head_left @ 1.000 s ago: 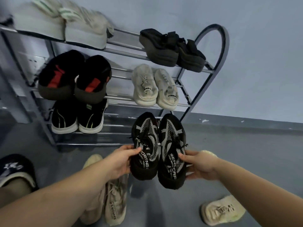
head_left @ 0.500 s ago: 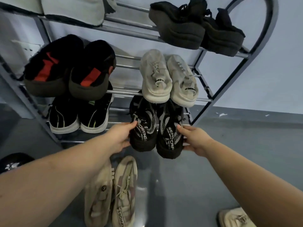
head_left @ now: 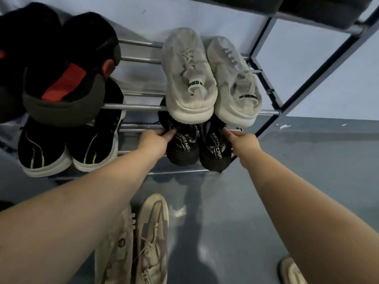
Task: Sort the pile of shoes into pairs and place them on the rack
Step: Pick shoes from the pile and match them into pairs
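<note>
Down on the lowest tier of the rack (head_left: 264,64), a pair of black mesh sneakers with white lettering on the tongues sits side by side, heels toward the camera. The left sneaker (head_left: 182,150) is gripped by the left hand (head_left: 158,140), thumb and fingers closed over its inner collar. The right sneaker (head_left: 215,152) is held by the right hand (head_left: 244,142), fingers curled onto its outer collar edge. Their toes are tucked beneath the tier above and hidden; whether the soles rest fully on the bars I cannot tell.

Directly above them, a pair of pale grey sneakers (head_left: 209,78) lies on the middle tier, heels overhanging the black pair. To the left on that same tier sits a pair of black shoes with red tongues (head_left: 61,78). Below those, beside the held pair, stands a pair of black sneakers with white soles and yellow-green stripes (head_left: 67,148).

On the grey floor (head_left: 307,160) near the forearms lie two beige sneakers (head_left: 133,242) close together, and another beige shoe (head_left: 291,271) shows at the lower right edge.
</note>
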